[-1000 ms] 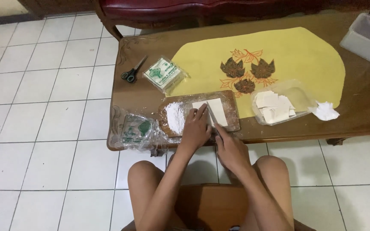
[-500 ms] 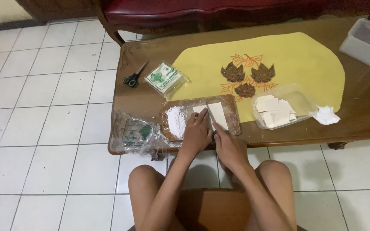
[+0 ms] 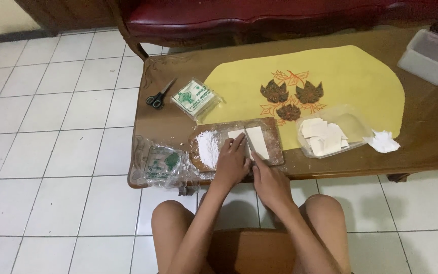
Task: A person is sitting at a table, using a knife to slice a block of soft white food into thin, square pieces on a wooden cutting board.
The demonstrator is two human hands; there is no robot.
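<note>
Two packets (image 3: pixel 196 98) (image 3: pixel 162 161), one scissors (image 3: pixel 159 96), two tubs (image 3: pixel 434 57) (image 3: pixel 353 124).

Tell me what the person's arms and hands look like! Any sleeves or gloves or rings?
Both arms are bare all the way up, with no sleeves showing. The left hand and the right hand wear no gloves. I can see no watch or bracelet on the wrists, and no rings, though the fingers are too small to be sure.

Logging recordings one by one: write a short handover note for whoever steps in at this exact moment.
Left hand: flat on the white dough sheets, pressing them to the wooden board.
Right hand: at the board's near edge; grip unclear.
Flour pile on the board's left side.
Done: cut squares stacked in the clear tray.
Left: the sheets on the board; one sealed wrapper pack beside the scissors.
</note>
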